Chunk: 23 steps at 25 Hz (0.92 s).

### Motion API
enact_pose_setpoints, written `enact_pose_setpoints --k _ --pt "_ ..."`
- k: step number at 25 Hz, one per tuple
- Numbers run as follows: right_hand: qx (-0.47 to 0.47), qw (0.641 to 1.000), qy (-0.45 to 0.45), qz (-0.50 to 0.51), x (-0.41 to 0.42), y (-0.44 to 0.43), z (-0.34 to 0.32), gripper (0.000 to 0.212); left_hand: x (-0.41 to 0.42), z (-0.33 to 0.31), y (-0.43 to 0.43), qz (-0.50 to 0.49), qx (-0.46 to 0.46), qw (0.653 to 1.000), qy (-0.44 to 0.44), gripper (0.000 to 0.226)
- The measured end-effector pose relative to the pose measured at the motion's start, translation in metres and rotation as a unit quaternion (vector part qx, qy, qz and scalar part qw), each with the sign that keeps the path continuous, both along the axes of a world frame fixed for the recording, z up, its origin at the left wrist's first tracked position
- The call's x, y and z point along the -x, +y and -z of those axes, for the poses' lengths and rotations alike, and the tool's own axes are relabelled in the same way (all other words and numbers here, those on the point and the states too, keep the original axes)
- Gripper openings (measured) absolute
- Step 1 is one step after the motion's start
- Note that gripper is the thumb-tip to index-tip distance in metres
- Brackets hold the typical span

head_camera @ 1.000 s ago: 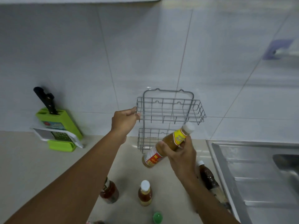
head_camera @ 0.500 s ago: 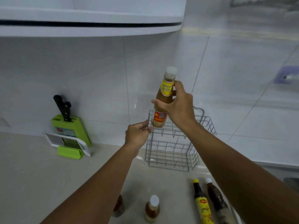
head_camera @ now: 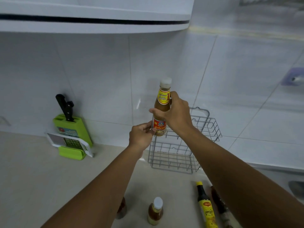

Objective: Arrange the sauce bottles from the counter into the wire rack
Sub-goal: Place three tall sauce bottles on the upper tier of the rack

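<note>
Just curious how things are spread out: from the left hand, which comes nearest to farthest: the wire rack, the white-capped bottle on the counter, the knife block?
1. Wire rack, just right of the left hand.
2. White-capped bottle, below, toward the viewer.
3. Knife block, far left against the wall.

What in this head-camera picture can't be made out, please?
- Head view: left hand hides where the held sauce bottle meets the wire rack.
- Dark bottle: right forearm covers its cap.
- Bottle behind left forearm: mostly hidden.
- Yellow-capped bottle: base cut off by bottom edge.
</note>
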State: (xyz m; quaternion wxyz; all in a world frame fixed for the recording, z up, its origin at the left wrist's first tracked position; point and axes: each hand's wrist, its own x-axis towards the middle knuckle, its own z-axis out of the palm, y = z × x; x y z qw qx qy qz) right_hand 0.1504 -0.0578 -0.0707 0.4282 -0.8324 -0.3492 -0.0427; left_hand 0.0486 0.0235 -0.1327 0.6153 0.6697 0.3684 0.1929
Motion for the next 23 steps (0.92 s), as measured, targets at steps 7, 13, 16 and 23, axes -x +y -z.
enact_pose_setpoints --k 7,13,16,23 --pt "0.024 0.999 0.035 -0.015 -0.002 -0.001 0.013 0.074 0.003 -0.003 -0.001 0.02 0.005 1.0 0.008 0.047" --pt "0.051 0.993 0.085 -0.063 -0.005 -0.028 0.014 0.088 0.01 -0.011 -0.01 0.093 -0.016 0.97 0.226 0.049" --pt "0.03 0.997 0.045 -0.052 -0.008 -0.06 0.017 0.08 0.002 -0.029 -0.032 0.189 -0.037 0.944 0.268 0.032" --pt "-0.028 0.997 0.034 0.058 -0.014 -0.19 0.08 0.012 -0.053 -0.003 -0.141 0.308 -0.075 0.916 0.246 0.03"
